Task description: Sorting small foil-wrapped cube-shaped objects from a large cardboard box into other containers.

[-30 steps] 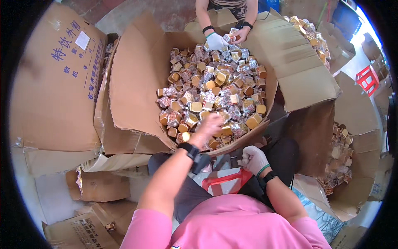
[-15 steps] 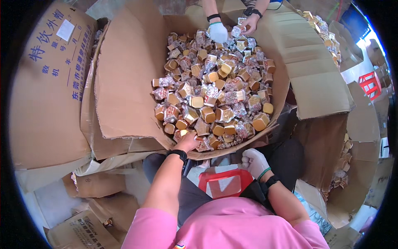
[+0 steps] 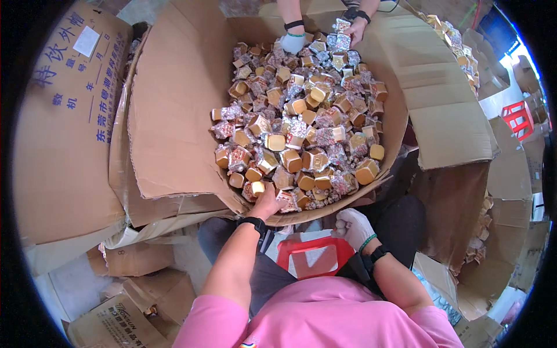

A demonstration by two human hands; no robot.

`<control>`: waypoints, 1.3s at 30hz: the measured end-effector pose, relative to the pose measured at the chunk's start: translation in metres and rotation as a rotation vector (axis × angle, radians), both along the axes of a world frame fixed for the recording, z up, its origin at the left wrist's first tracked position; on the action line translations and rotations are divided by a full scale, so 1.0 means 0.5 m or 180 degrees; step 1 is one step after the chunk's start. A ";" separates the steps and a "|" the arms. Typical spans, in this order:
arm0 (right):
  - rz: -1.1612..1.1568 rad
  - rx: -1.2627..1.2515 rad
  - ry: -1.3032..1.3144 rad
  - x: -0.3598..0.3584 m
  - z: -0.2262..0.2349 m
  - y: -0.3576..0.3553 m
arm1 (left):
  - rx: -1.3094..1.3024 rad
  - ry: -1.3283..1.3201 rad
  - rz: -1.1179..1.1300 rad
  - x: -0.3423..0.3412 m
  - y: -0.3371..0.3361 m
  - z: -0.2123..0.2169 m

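Your bare left hand [image 3: 267, 203] reaches forward from the lower edge, forearm angled up and inward, over the near rim of a large open brown cardboard carton [image 3: 168, 110]; its fingers point down among the small gold-capped, blocky pieces in shiny patterned wrap [image 3: 276, 142] heaped inside, but you cannot tell whether they grasp one. Your right hand [image 3: 355, 225], in a white glove, is curled inward just outside the rim, near a red plastic stool [image 3: 347, 249] between your knees; whether it holds anything is hidden. Across the carton, a co-worker's gloved hand [image 3: 292, 43] touches the heap, while their bare hand [image 3: 357, 30] holds silvery wrapped pieces. A tall printed brown carton [image 3: 64, 168] stands at left, another open carton [image 3: 510, 238] of similar pieces at right, and a second red stool [image 3: 518, 120] farther back.
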State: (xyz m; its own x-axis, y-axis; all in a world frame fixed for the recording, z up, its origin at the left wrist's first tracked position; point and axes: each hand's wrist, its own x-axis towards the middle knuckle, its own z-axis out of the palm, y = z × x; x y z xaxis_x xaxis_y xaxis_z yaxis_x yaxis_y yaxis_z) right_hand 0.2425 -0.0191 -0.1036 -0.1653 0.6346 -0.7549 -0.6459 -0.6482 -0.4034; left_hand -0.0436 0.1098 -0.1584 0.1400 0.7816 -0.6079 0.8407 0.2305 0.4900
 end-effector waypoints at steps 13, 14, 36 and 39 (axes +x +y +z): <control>0.0377 0.0438 -0.0559 0.019 -0.098 -0.032 | -0.0264 -0.1471 0.2060 0.027 0.009 0.055; 0.0409 0.0436 -0.0541 0.013 -0.088 -0.027 | 0.0512 -0.1595 0.2176 -0.002 0.002 0.002; 0.0940 0.1016 -0.1427 0.011 -0.066 -0.018 | -0.0044 0.0930 -0.2105 -0.053 0.111 0.117; 0.1416 0.1317 -0.1900 0.002 -0.042 -0.013 | -0.0040 0.0820 -0.1783 -0.058 0.104 0.124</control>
State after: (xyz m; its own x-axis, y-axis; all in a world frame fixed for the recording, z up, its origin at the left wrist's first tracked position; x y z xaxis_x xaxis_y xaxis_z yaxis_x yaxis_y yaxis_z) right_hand 0.2433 -0.0254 -0.1246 -0.1128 0.8489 -0.5164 0.0304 -0.5166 -0.8557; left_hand -0.0724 0.1616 -0.0965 0.3747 0.6243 -0.6854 0.9267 -0.2761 0.2551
